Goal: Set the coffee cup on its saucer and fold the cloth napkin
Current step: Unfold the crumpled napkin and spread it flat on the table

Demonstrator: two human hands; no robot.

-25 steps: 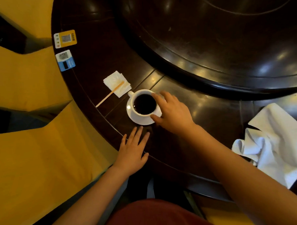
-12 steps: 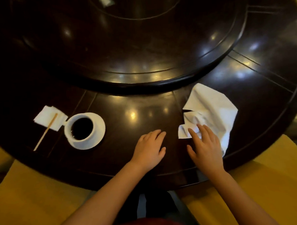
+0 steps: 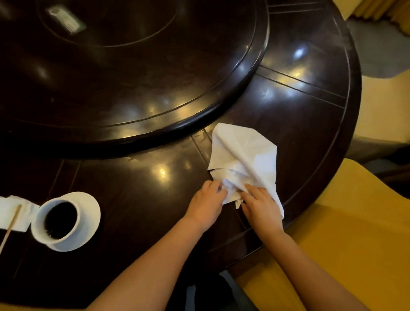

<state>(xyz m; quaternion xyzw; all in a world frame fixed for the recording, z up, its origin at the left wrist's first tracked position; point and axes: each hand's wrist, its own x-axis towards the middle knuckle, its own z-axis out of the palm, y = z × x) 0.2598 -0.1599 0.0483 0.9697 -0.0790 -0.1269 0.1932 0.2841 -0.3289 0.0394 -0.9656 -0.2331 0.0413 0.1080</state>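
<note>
A white coffee cup full of dark coffee stands on its white saucer at the left of the dark round table. A crumpled white cloth napkin lies to the right, near the table's front edge. My left hand grips the napkin's bunched near-left corner. My right hand lies on the near-right part of the napkin, its fingers pinching the cloth. Both hands touch the napkin close together; the cloth under them is hidden.
A raised dark turntable fills the table's centre. Left of the cup a white paper packet carries a wooden stir stick. Yellow chair covers lie beside and below the table edge.
My right hand left the cup and went to the napkin. My left hand followed from the table and now grips the napkin too. The view swung right.
</note>
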